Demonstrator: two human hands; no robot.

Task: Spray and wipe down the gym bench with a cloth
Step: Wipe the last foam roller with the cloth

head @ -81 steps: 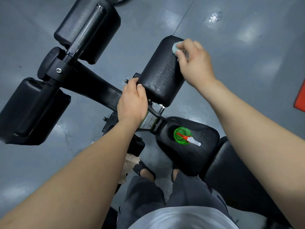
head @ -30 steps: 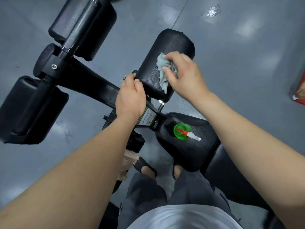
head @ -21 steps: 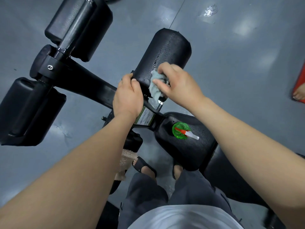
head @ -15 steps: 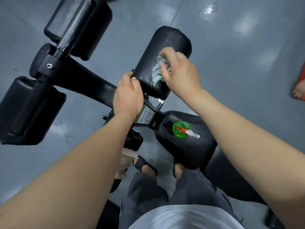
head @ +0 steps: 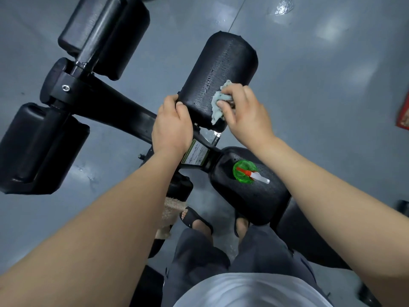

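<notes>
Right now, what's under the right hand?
A pale cloth, pinched against the black roller pad by the right hand. Its lower edge hangs out; the rest, and the pad beneath, are covered.

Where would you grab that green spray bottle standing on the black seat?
Probably round the body of the green plastic spray bottle, just under its sprayer head, coming from above on the side away from the white nozzle. It stands upright on the black padded seat, nozzle pointing right, so that grip lines up behind the sprayer.
</notes>
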